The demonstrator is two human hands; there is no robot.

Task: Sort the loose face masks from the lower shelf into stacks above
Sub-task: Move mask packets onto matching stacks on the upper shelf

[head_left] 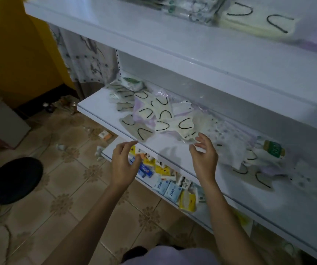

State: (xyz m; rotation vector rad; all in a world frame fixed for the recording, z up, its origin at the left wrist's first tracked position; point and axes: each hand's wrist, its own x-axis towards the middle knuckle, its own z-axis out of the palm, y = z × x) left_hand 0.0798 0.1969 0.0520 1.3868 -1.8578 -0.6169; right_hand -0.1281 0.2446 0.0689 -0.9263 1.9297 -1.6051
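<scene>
Loose face masks point(154, 113) in clear wrappers, cream, grey and lilac with black ear loops, lie scattered over the white middle shelf point(165, 150). More of these masks point(249, 165) lie further right. On the upper shelf point(154, 33) sit mask stacks point(257, 20). My left hand point(122, 165) hovers in front of the shelf edge, fingers relaxed, holding nothing. My right hand point(204, 155) hangs above the shelf with spread fingers, its fingertips near a wrapped cream mask point(189, 135); whether they touch it is unclear.
A green-labelled packet point(274, 149) lies among the masks at right. The shelf below holds small boxes and packets point(171, 186). A round black stool point(13, 180) stands on the tiled floor at left, with litter point(104, 134) around.
</scene>
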